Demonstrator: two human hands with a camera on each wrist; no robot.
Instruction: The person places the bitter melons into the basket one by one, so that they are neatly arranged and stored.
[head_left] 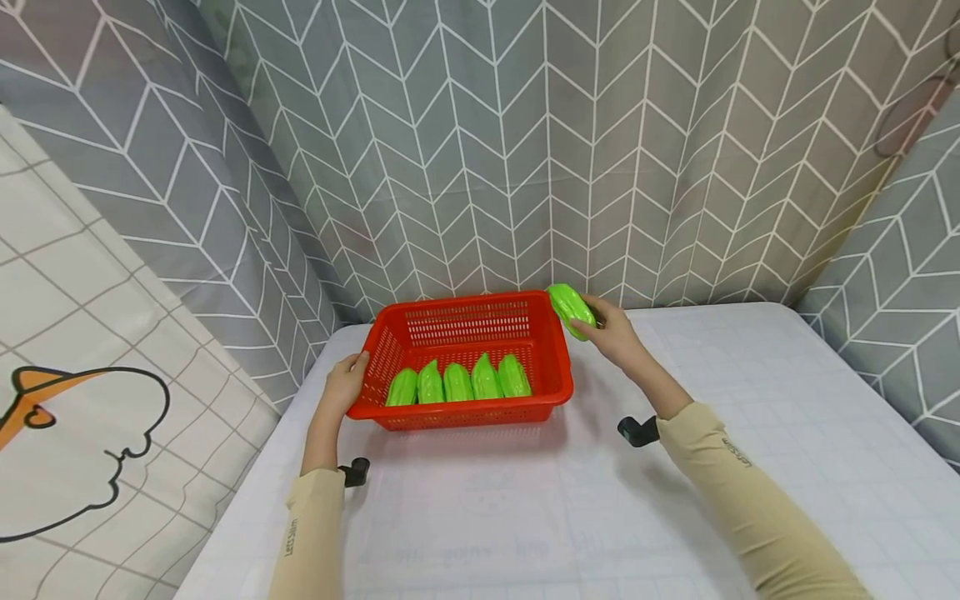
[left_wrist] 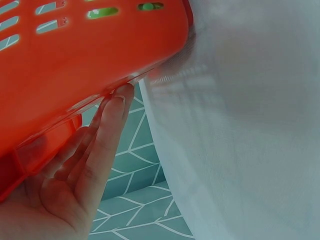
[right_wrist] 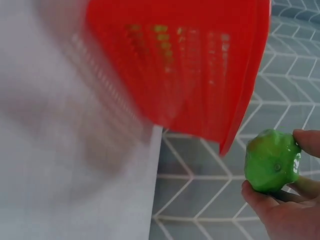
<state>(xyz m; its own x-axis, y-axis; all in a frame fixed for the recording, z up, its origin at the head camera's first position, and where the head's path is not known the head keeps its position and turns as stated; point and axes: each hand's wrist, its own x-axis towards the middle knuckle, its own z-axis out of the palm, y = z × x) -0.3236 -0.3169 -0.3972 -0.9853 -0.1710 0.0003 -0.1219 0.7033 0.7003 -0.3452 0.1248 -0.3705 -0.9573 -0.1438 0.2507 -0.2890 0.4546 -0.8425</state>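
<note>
A red plastic basket (head_left: 468, 410) with slotted walls stands on the table, and several glossy green ribbed fruits (head_left: 457, 383) lie in a row along its near side. At its left end, my left hand (head_left: 345, 385) holds the rim; in the left wrist view its fingers (left_wrist: 107, 125) reach up under the rim, the thumb not clearly visible. My right hand (head_left: 611, 332) grips another green ribbed fruit (head_left: 572, 310) just beside the basket's right rear corner, at rim height. In the right wrist view that fruit (right_wrist: 272, 162) is pinched between thumb and fingers, apart from the basket.
A white-covered table (head_left: 480, 517) extends around the basket. Grey curtain (head_left: 480, 167) with white zigzag lines hangs close behind the table's far edge. To the left is a white gridded cloth (head_left: 90, 467) with a cartoon drawing. Dark wrist camera mounts (head_left: 637, 431) jut from both forearms.
</note>
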